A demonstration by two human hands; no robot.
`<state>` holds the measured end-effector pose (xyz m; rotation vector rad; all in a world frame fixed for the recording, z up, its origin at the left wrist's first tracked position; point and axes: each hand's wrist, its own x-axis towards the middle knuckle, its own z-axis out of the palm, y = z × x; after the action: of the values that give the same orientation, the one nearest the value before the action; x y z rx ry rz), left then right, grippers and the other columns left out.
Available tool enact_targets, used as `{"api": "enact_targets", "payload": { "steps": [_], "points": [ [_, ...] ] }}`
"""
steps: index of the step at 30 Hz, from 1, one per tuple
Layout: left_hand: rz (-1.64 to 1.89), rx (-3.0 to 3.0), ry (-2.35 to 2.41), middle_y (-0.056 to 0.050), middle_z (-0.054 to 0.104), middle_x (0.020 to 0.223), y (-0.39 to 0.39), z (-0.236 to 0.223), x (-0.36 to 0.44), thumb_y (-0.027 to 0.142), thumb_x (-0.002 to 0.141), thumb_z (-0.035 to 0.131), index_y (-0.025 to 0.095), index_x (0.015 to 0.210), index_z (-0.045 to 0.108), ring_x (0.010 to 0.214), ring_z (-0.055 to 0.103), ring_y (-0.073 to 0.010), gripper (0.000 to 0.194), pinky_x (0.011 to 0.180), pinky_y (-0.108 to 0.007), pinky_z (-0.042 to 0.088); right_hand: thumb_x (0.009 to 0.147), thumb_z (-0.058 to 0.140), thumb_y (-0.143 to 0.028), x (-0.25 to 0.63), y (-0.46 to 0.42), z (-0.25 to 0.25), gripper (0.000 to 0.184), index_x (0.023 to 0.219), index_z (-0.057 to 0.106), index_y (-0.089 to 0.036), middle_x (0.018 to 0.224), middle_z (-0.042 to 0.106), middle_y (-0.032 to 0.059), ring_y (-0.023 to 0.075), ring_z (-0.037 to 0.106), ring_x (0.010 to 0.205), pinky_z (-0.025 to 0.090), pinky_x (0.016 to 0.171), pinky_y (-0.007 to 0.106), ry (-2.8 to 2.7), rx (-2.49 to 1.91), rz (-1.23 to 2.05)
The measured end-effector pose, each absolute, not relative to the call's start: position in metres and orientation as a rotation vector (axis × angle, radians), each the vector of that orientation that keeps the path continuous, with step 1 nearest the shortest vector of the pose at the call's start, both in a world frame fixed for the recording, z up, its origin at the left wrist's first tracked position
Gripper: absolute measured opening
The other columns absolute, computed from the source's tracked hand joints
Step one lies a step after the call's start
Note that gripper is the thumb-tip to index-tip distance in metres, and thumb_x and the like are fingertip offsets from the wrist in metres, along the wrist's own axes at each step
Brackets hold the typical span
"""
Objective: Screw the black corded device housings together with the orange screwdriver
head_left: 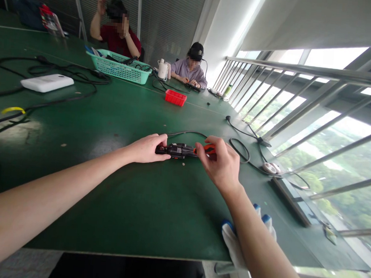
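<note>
Near the middle of the green table (155, 204) lies a long black corded device (180, 150), with what look like inner parts showing at its left end. My left hand (148, 148) grips that left end between thumb and fingers. In my right hand (220, 160) is an orange-and-black-handled hand tool (209, 149), its fingers closed around the handle. The tool points left at the device's right end; whether its tip is pliers jaws or a screwdriver blade cannot be made out. A thin dark cable (186, 132) runs behind the device toward the right.
White gloves with blue fingertips (233, 244) lie by my right forearm. A red tray (175, 97), teal basket (123, 70) and white box (48, 83) stand farther back. Black cables (64, 98) sprawl at left. A metal railing (304, 73) borders the right. Two people sit across.
</note>
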<state>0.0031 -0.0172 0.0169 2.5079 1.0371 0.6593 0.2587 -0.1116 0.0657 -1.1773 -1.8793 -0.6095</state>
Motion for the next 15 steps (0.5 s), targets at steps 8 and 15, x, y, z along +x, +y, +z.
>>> {"api": "enact_targets", "payload": {
  "steps": [8, 15],
  "points": [
    [0.677, 2.518, 1.023, -0.003, 0.06, 0.091, -0.0145, 0.0143, 0.0027, 0.058, 0.082, 0.069, 0.025, 0.09, 0.049, 0.082, 0.06, -0.0235, 0.04, 0.073, -0.032, 0.042, 0.094, 0.061, -0.039, 0.2579, -0.1111, 0.0612, 0.026, 0.111, 0.05, -0.022, 0.085, 0.066, 0.001, 0.0167, 0.063, 0.065, 0.053, 0.065, 0.032, -1.762, -1.24, -0.472],
    [0.659, 2.508, 1.02, -0.003, 0.06, 0.093, -0.015, 0.0159, 0.0021, 0.058, 0.082, 0.069, 0.024, 0.09, 0.05, 0.082, 0.059, -0.0227, 0.039, 0.071, -0.031, 0.041, 0.095, 0.061, -0.041, 0.2551, -0.1062, 0.0578, 0.025, 0.109, 0.05, -0.023, 0.082, 0.065, 0.0, 0.0163, 0.063, 0.064, 0.051, 0.062, 0.029, -1.653, -1.302, -0.431]
  ]
}}
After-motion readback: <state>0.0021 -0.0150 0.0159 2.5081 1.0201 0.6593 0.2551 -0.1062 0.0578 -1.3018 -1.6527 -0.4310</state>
